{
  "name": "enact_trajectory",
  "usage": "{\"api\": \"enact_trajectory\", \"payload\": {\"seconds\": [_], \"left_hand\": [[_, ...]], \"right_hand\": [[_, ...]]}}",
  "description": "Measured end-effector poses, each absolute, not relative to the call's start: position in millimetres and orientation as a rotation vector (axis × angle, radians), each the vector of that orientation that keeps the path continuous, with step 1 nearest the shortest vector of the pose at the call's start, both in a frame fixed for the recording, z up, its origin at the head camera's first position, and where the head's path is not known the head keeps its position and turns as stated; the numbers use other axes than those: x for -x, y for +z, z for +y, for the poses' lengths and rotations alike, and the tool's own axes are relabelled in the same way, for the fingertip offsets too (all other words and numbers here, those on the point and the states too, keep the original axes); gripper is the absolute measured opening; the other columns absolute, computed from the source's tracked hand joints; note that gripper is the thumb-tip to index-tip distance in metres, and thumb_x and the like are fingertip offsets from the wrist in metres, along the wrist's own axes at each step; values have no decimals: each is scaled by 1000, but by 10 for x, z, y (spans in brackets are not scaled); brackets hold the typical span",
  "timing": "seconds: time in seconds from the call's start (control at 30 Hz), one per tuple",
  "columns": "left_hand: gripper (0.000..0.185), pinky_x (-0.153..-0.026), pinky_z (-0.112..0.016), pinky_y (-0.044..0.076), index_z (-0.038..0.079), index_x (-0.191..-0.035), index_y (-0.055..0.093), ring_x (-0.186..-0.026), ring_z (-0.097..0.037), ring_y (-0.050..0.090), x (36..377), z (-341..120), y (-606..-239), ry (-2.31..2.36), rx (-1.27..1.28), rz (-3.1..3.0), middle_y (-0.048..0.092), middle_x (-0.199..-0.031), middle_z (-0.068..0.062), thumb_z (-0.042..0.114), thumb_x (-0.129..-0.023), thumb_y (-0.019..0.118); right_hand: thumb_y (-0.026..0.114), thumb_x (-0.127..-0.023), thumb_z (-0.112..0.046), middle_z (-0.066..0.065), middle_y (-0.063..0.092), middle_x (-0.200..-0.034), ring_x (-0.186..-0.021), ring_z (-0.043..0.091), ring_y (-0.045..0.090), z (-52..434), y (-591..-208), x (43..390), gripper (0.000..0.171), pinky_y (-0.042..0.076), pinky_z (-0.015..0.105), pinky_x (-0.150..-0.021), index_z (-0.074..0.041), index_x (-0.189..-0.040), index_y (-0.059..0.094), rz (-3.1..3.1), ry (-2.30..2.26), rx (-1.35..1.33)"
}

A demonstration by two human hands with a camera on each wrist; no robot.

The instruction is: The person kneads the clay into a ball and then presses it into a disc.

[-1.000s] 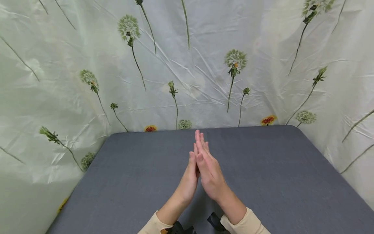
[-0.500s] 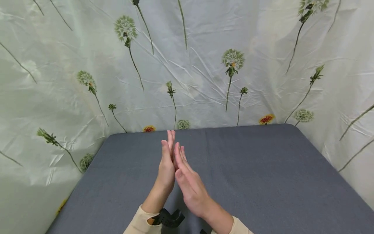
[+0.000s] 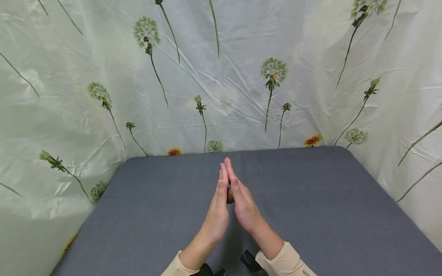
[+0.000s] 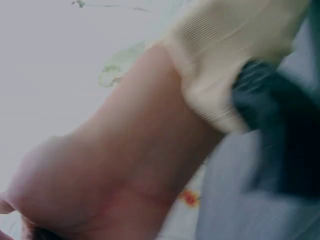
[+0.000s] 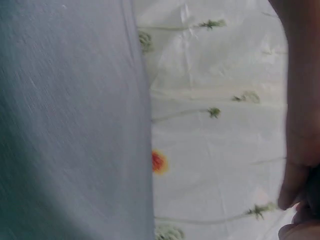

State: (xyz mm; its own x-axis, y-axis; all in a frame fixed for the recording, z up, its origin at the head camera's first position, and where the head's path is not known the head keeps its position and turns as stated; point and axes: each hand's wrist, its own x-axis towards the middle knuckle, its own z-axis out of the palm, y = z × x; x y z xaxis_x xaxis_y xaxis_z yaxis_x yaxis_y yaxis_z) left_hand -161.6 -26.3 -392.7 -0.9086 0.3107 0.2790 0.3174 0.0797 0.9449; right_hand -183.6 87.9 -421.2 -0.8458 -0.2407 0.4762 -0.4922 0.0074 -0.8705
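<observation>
Left hand [image 3: 218,211] and right hand [image 3: 244,207] pressed palm to palm, fingers straight and pointing far, tips touching. Each grip flat, holding nothing. Hands raised over the middle of the grey tabletop [image 3: 328,199], nearer its far edge. Cream sleeves [image 3: 286,262] at the near edge. Floral curtain [image 3: 221,76] hangs behind and at both sides.

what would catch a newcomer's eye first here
Two bare hands pressed palm to palm, fingers straight and pointing away, in the middle of the head view: the left hand against the right hand, above a grey table. Neither holds anything. Behind and to both sides hangs a pale sheet printed with long-stemmed dandelion heads and a few red flowers along the table's far edge.
</observation>
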Motion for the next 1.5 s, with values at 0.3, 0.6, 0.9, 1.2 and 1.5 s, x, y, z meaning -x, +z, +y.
{"api": "enact_trajectory", "payload": {"seconds": [0.3, 0.6, 0.9, 1.2, 1.5], "left_hand": [[74, -135, -60, -1, 26, -173, -3, -169, -18, -4, 1816, -623, -3873, -2043, 586, -2143, -1, -181, 11, 66, -111, 1], [75, -135, -60, 7, 21, -173, -9, -169, -31, 8, 1820, -436, -3941, -2321, 699, -2184, -4, -183, 1, 64, -112, 2], [58, -130, -71, -7, 28, -172, -9, -166, -20, -22, 1622, -358, -3834, -1813, 863, -2361, -15, -180, 10, 45, -118, 2], [64, -134, -63, 4, 30, -173, -5, -169, -17, -5, 1883, -684, -3805, -1930, 689, -2218, -4, -180, 15, 56, -115, 3], [73, -135, -53, 13, 24, -173, -7, -170, -23, 5, 1937, -654, -3860, -2218, 755, -2133, -1, -182, 6, 63, -113, 4]], "right_hand": [[20, -121, -27, 0, -4, -182, -168, 24, -6, 496, -4233, 1596, 58, 5, 8, -125, -13, -173, 1, -2133, 2034, -915], [26, -118, -13, 4, 9, -182, -169, 13, 0, 732, -4005, 1601, 56, -1, 15, -131, -8, -173, 13, -2110, 1729, -879], [5, -119, -38, 3, -3, -183, -168, 25, -1, 828, -4137, 1834, 59, 15, 8, -123, -16, -174, 1, -2032, 2109, -847], [16, -120, -27, -7, -11, -181, -168, 17, -12, 559, -4179, 1535, 57, 5, 4, -123, -20, -173, -5, -2116, 2135, -968], [26, -115, -4, 8, 3, -183, -169, 13, -5, 585, -4061, 1467, 60, 0, 14, -131, -8, -173, 11, -2025, 1818, -1033]]}}
